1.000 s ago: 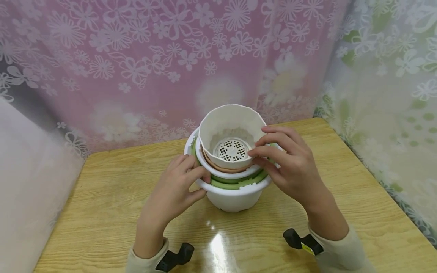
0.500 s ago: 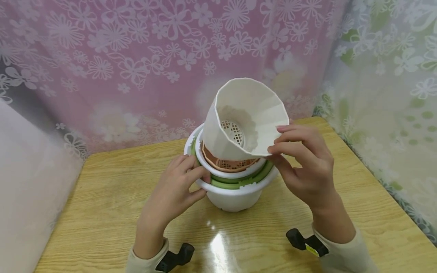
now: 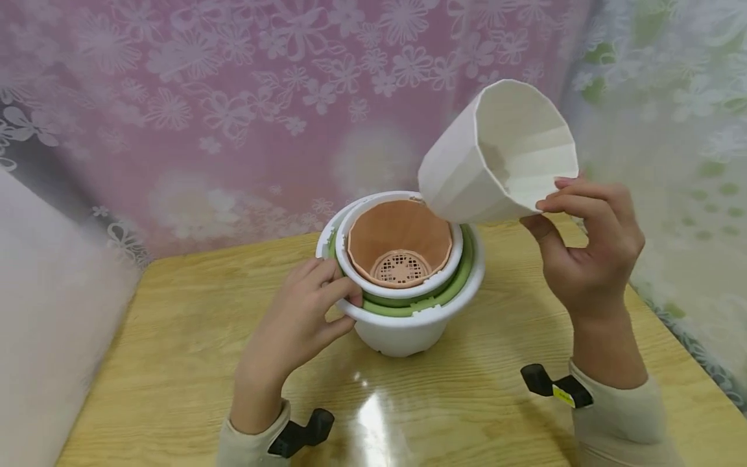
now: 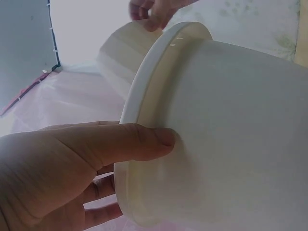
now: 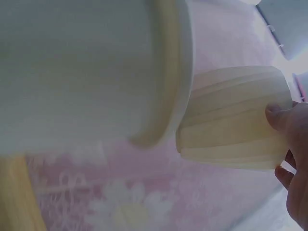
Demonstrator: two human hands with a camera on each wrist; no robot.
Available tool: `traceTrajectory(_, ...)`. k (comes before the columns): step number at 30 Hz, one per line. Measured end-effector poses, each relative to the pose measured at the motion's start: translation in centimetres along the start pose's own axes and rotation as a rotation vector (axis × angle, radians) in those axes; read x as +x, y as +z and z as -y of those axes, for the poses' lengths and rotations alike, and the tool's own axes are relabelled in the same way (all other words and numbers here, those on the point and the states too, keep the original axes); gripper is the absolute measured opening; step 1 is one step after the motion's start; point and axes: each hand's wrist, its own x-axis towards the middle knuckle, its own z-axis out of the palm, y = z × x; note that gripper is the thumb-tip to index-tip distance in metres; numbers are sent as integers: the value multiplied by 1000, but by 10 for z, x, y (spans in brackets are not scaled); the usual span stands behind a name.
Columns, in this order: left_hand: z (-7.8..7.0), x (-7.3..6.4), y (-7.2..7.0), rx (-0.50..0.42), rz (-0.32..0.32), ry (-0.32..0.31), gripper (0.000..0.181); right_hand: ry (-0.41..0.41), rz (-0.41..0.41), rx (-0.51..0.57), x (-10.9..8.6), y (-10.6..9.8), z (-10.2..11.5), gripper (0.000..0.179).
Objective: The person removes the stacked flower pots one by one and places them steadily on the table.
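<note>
A stack of nested flower pots stands on the wooden table (image 3: pixel 175 337): a big white outer pot (image 3: pixel 403 331), a green pot rim (image 3: pixel 461 272), a white pot rim (image 3: pixel 397 295) and an orange-pink inner pot (image 3: pixel 399 240) with a mesh bottom. My left hand (image 3: pixel 318 305) grips the rim of the stack at its left side, thumb on the outer pot (image 4: pixel 231 139). My right hand (image 3: pixel 574 240) pinches the rim of a faceted white pot (image 3: pixel 496 155), held tilted in the air above and to the right of the stack; the same pot (image 5: pixel 231 118) shows in the right wrist view.
A pink flowered curtain (image 3: pixel 233 97) hangs behind the table and a green-and-white flowered one (image 3: pixel 671 130) at the right. A pale cloth (image 3: pixel 41 311) covers the left side. Bare tabletop lies on the stack's left, right and front.
My right hand has lifted the faceted white pot out of the stack and carried it up and to the right, which uncovers the orange-pink pot. My left hand keeps its hold on the stack.
</note>
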Motion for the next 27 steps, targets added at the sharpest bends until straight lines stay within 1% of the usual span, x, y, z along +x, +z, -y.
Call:
traceTrajectory(4,-1,4,2,-6,9,-2,24,27,57,-151,4,-16,-23,41)
traceTrajectory(7,-3,4,3,-12,11,-10,25,30,140,-232,6,-25,-42,33)
traceTrajectory(10,-4,5,3,-13,16,-13,25,31,263,-294,6,-35,-65,25)
traceTrajectory(14,-5,8,3,-3,12,-4,24,59,469,-400,3,-45,-98,22)
traceTrajectory(17,-5,10,2,1,4,4,24,116,612,-481,-2,-49,-120,21)
traceTrajectory(20,-6,12,3,-3,1,6,23,177,715,-547,-8,-53,-140,21)
traceTrajectory(23,-6,15,4,-3,3,4,23,212,784,-591,-12,-57,-157,21)
traceTrajectory(27,-6,16,5,-8,6,-3,24,222,851,-638,-14,-58,-175,19)
